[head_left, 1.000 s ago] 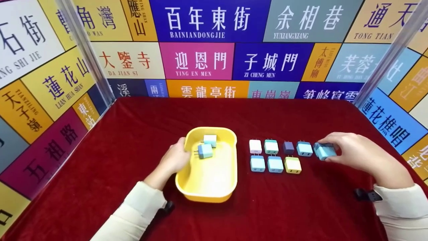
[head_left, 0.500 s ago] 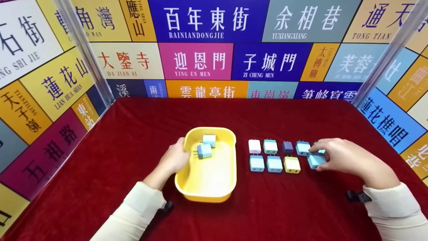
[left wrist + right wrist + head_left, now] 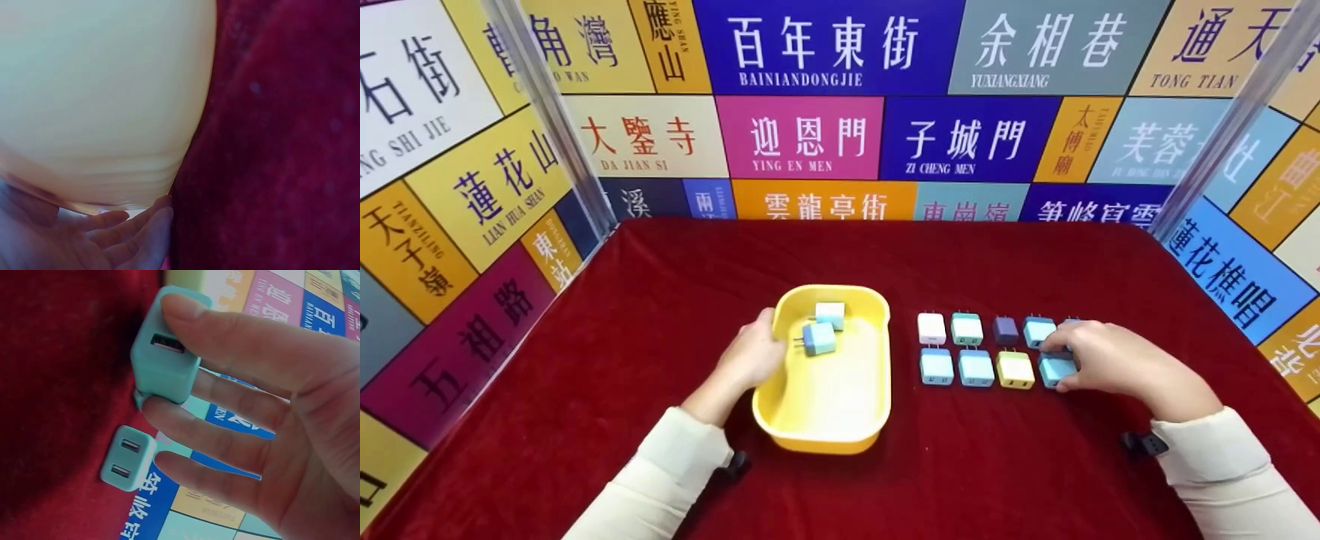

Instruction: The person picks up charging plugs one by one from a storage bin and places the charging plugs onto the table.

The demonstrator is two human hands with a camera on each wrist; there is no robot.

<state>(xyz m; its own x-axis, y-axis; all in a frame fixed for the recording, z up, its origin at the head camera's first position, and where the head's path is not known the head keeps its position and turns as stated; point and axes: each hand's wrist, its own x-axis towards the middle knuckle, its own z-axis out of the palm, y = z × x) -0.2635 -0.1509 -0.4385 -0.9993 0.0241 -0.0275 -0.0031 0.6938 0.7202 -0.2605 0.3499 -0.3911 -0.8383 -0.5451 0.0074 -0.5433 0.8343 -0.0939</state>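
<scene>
My left hand [image 3: 754, 349] grips the left wall of a yellow plastic bin [image 3: 829, 442]; in the left wrist view its fingers [image 3: 132, 242] lie against the pale wall [image 3: 107, 95]. Inside the bin are a white-and-blue plug charger [image 3: 830, 315] and a two-tone blue one [image 3: 819, 339]. Between thumb and fingers my right hand [image 3: 1117, 364] pinches a teal USB charger [image 3: 166, 363], low over the red cloth, at the right end of the front row. Just left of it lies a yellow-green charger [image 3: 1015, 370]. A two-port charger [image 3: 129, 458] lies beyond my fingertips in the right wrist view.
The back row has a white charger [image 3: 931, 328], a teal-white one [image 3: 966, 328], a purple one [image 3: 1005, 330] and a blue one [image 3: 1039, 330]; my right hand mostly covers another. Two blue chargers [image 3: 937, 367] start the front row. Sign-printed panels [image 3: 825, 139] surround the red-covered table [image 3: 960, 472].
My right hand has moved the teal charger from the right end of the back row, toward me and left, to beside the yellow-green one. My left hand stays on the bin.
</scene>
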